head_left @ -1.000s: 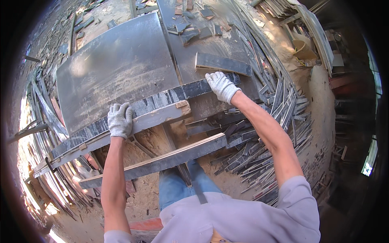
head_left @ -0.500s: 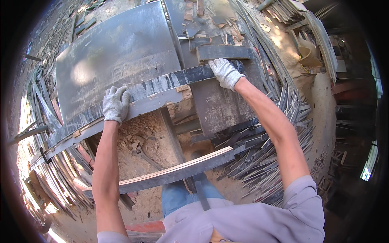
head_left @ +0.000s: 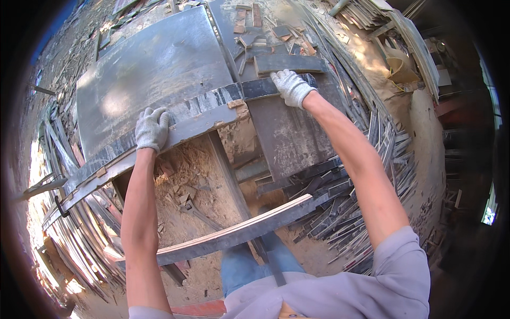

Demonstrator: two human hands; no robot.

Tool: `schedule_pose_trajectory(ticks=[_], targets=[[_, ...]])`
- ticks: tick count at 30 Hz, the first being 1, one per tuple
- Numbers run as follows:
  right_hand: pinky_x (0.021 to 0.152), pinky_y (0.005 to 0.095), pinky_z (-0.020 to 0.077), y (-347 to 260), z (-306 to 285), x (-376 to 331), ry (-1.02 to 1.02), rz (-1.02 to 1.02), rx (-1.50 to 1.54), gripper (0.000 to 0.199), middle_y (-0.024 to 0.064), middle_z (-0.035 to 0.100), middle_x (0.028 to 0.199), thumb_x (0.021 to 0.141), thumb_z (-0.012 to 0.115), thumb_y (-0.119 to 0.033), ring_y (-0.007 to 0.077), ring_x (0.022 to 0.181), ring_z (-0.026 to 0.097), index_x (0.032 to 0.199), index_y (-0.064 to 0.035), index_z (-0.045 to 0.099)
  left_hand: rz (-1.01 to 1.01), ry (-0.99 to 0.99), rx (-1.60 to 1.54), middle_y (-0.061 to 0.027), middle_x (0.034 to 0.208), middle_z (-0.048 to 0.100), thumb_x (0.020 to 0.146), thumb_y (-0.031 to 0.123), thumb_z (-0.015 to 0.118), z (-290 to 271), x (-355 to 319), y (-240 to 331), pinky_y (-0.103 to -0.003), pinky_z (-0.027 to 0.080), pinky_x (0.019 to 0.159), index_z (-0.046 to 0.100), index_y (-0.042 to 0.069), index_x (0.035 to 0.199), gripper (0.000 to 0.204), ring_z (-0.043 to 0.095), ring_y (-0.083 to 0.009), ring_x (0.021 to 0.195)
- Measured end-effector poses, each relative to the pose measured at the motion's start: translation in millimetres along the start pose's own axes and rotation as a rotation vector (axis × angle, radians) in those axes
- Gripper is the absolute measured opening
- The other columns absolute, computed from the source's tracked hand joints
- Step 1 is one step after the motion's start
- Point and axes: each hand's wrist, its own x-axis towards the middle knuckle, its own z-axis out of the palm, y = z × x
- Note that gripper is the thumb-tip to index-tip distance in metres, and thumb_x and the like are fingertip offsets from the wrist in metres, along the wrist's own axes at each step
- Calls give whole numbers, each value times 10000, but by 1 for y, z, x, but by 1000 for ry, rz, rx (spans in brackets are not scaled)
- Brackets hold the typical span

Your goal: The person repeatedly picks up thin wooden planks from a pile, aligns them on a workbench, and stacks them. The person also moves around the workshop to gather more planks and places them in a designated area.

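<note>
A long, narrow dark board strip [head_left: 204, 102] with pale streaks lies aslant across the near edge of a smooth metal-looking tabletop [head_left: 154, 66]. My left hand [head_left: 152, 127], in a grey knitted glove, is closed over the strip left of the middle, fingers bent toward its far side. Near the right end my right hand [head_left: 292, 89], gloved alike, grips the strip with its fingers over the far edge; the thumb is mostly hidden. Between the hands, a thin line crosses the strip level with a narrow slot in the top. Another short dark board [head_left: 289, 64] lies just beyond my right hand.
Close to my body a layered plank [head_left: 234, 238] spans left to right. Sawdust [head_left: 186, 186] and scraps fill the opening below the tabletop. Stacked strips [head_left: 366, 196] spread at the right, with more strips [head_left: 79, 239] at the left. Small offcuts [head_left: 281, 33] litter the far side.
The strip looked unbroken between my hands before; now a thin line crosses it by the slot. Both hands keep almost the same places, and the whole view has shifted slightly.
</note>
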Motion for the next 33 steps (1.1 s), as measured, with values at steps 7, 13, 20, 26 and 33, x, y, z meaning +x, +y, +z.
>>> schedule_pose_trajectory(ticks=[7, 13, 20, 26, 33], targets=[[1112, 511, 424, -29, 1, -103, -145, 267, 34, 861, 309, 557, 1388, 834, 782, -233, 441, 1253, 557, 1518, 120, 398, -18, 3, 16, -166, 1179, 667, 986, 362, 621, -11, -26, 1, -490, 480, 1034, 760, 129, 1203, 347, 582, -382, 1184], [1082, 474, 485, -151, -34, -156, 144, 616, 496, 659, 241, 655, 1350, 917, 777, -349, 390, 1265, 620, 1445, -19, 564, 11, 26, -36, -151, 1095, 660, 940, 303, 669, -6, -124, 14, -494, 486, 973, 759, 133, 1188, 314, 593, -368, 1107], [1027, 454, 531, -257, -21, -170, 0, 931, 979, 547, 221, 733, 1248, 923, 742, -380, 368, 1202, 685, 1314, -5, 671, 35, 47, -83, -133, 1037, 661, 904, 245, 695, -13, -257, 49, -489, 482, 983, 742, 137, 1202, 320, 611, -347, 1062], [836, 360, 574, -271, -26, -233, -20, 953, 1388, 386, 117, 788, 980, 807, 917, -289, 194, 905, 725, 1021, -4, 769, 86, 37, -168, -160, 1284, 612, 835, 459, 812, -21, -356, 54, -549, 343, 1198, 568, 157, 1482, 755, 534, -382, 1291], [795, 326, 568, -276, -83, -295, 86, 875, 1469, 413, 62, 737, 986, 865, 885, -259, 154, 878, 684, 1132, -20, 679, 128, -325, 29, -162, 1205, 647, 643, 295, 938, -90, -406, -2, -476, 497, 1011, 528, 86, 1427, 909, 613, -381, 1129]])
